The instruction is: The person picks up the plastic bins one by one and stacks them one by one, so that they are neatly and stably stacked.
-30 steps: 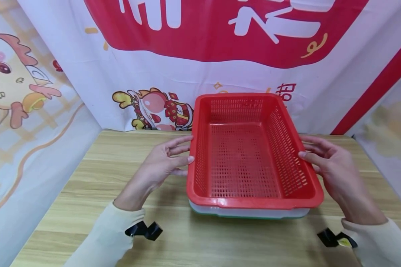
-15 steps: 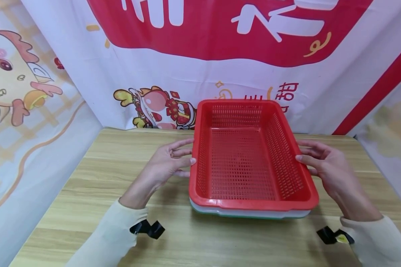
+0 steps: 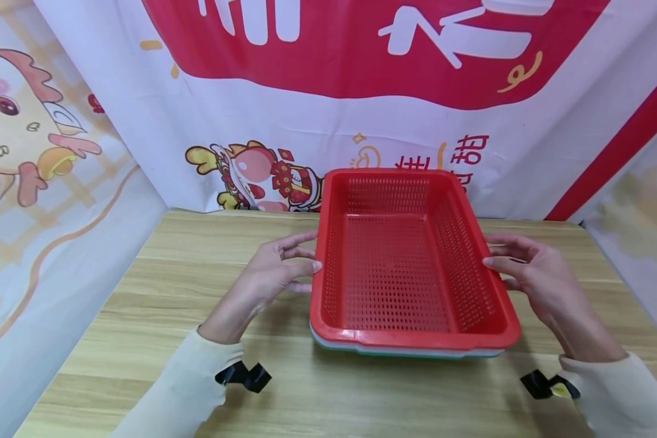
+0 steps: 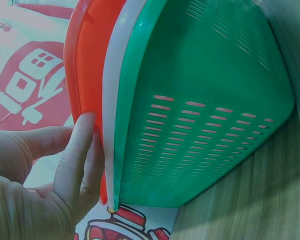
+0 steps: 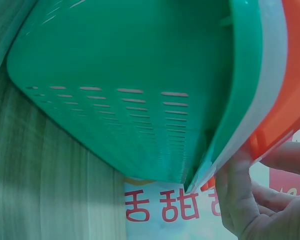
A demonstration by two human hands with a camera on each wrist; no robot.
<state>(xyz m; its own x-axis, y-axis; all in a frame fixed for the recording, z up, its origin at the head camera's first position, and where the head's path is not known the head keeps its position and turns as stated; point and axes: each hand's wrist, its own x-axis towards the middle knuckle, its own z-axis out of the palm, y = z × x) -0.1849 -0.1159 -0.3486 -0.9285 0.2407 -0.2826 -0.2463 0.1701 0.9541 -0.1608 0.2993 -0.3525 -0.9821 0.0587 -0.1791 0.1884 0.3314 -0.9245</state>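
A red plastic basket [image 3: 391, 271] with slotted walls sits nested in a stack, with nothing inside it. Beneath its rim come the rim of a white basket [image 4: 110, 95] and then a green basket [image 4: 190, 60], whose slotted side fills much of both wrist views. My left hand [image 3: 265, 274] holds the red basket's left rim, thumb at the top edge and fingers below. On the opposite side, my right hand [image 3: 542, 277] grips the right rim in the same way. In the right wrist view the fingers reach under the red rim, beside the white one.
The stack stands on a light wood-grain table [image 3: 159, 292], near its back edge. Directly behind hangs a white and red printed cloth [image 3: 328, 115]. Another printed cloth [image 3: 60, 243] borders the left side, and a pale sheet [image 3: 635, 243] the right.
The red basket has sunk lower into the stack, its rim drawing closer to the white rim. Both hands went down with it and moved slightly inward, keeping their hold.
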